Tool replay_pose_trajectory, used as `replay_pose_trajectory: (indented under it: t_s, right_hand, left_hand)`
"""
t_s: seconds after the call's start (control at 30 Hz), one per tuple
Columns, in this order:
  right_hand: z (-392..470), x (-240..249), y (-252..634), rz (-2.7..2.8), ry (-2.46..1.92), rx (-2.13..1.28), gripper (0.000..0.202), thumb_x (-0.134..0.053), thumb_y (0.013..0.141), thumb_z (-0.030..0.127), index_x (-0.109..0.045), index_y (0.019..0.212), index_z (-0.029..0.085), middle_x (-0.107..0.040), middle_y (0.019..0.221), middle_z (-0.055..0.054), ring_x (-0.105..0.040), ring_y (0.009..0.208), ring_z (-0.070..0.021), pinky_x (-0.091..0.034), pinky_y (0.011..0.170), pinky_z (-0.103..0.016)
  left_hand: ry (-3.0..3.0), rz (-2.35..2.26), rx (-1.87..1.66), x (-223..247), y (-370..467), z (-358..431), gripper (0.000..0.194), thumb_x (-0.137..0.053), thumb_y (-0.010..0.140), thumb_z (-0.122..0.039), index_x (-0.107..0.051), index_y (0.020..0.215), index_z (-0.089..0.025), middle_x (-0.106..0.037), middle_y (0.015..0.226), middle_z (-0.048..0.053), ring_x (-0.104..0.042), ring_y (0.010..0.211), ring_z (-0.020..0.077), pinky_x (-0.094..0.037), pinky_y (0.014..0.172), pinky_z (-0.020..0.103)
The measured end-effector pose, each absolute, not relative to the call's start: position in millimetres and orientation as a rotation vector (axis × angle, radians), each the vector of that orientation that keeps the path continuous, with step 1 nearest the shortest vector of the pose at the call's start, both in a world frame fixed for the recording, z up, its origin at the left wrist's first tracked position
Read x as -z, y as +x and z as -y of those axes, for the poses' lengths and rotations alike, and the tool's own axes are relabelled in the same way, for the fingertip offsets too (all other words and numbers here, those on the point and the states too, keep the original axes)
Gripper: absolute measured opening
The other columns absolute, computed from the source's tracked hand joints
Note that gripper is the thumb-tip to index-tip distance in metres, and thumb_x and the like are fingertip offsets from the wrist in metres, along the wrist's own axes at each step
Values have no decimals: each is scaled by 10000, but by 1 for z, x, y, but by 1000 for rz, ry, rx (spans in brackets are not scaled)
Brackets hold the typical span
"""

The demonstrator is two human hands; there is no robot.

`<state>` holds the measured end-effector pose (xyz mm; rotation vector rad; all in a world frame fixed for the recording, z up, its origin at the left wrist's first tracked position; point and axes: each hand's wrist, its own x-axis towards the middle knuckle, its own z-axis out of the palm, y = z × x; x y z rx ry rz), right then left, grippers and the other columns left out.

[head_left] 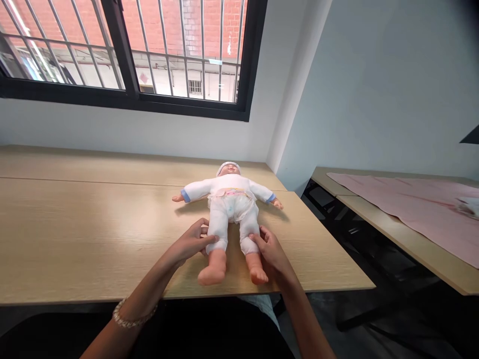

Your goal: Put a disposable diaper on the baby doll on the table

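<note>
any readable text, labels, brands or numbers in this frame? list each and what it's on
None can be read.
Doll: a coloured band across the waist and a faint print on the white pants, both too blurred to show letters.
Pink cloth on the side table: reddish marks, no legible words.
Bracelet, left hand, right hand, table, window: no text.

The pink cloth (411, 204) runs off the right edge; the doll (228, 209)'s face is too foreshortened to tell.
</note>
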<state>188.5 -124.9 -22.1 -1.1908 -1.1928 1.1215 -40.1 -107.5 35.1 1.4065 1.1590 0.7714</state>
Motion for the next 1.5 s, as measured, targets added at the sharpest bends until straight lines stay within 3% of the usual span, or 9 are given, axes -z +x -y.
replay_pose_trajectory:
  t_s: [0.3, 0.47, 0.67, 0.8, 0.93, 1.07, 1.37, 1.5]
  right_hand:
    - [131, 19, 188, 1227, -1211, -1044, 240, -605, 815, 369, -594, 961, 179, -640, 941, -29, -550, 851, -179, -446, 759, -278]
    - [134, 17, 186, 1165, -1176, -1118, 359, -671, 771, 439, -586, 994, 171, -658, 972, -51, -576, 894, -201, -467, 784, -295]
    - [141, 14, 187, 918, -1143, -1312, 404, -727, 750, 436, -577, 1039, 197, -669, 1001, -41, -612, 919, -197, -501, 794, -280]
    - [147, 10, 189, 810, -987, -1544, 370, -720, 789, 417, -576, 1067, 219, -693, 1007, -40, -675, 959, -228, -547, 876, -343]
    - [149, 3, 186, 729, -868, -1747, 402, -754, 789, 367, -610, 1120, 191, -709, 1132, -93, -716, 972, -265, -577, 891, -395]
    - [147, 5, 183, 592, -833, -1909, 312, -715, 843, 338, -664, 1055, 115, -736, 987, -109, -727, 905, -210, -576, 929, -337]
    - [141, 19, 182, 595, -813, -1812, 282, -791, 819, 301, -706, 1008, 110, -742, 1025, -110, -739, 821, -174, -624, 752, -241]
    - [139, 19, 179, 604, -808, -1785, 257, -785, 826, 282, -720, 995, 101, -734, 1099, -128, -739, 750, -166, -632, 709, -231]
  left_hand:
    - [1433, -1071, -676, -44, -47, 115, 388, -697, 726, -422, -479, 979, -226, -608, 841, -6, -620, 738, 190, -501, 614, 310]
    - [1397, -1078, -579, -37, -49, 107, 443, -760, 713, -435, -521, 1031, -238, -638, 911, 15, -655, 778, 212, -537, 587, 315]
    - [1388, -1008, -565, -37, -49, 109, 432, -756, 766, -509, -593, 1075, -256, -667, 1066, 57, -655, 1023, 265, -570, 776, 342]
    - [1274, -938, -631, -37, -46, 110, 450, -732, 805, -540, -604, 1118, -243, -656, 1235, 84, -625, 1161, 269, -544, 922, 353]
    - [1127, -794, -599, -34, -35, 108, 453, -733, 794, -531, -649, 1096, -203, -701, 1189, 118, -610, 1227, 329, -507, 1036, 436]
    - [1011, -703, -526, -23, -22, 105, 431, -712, 795, -519, -688, 1070, -188, -729, 1143, 128, -578, 1281, 371, -466, 1105, 483]
    - [1003, -745, -645, -9, -21, 101, 398, -745, 796, -455, -692, 1083, -184, -705, 1197, 147, -623, 1210, 395, -538, 1000, 508]
    - [983, -790, -620, -6, -21, 99, 446, -756, 780, -480, -657, 1105, -191, -699, 1213, 138, -628, 1210, 371, -516, 1032, 467]
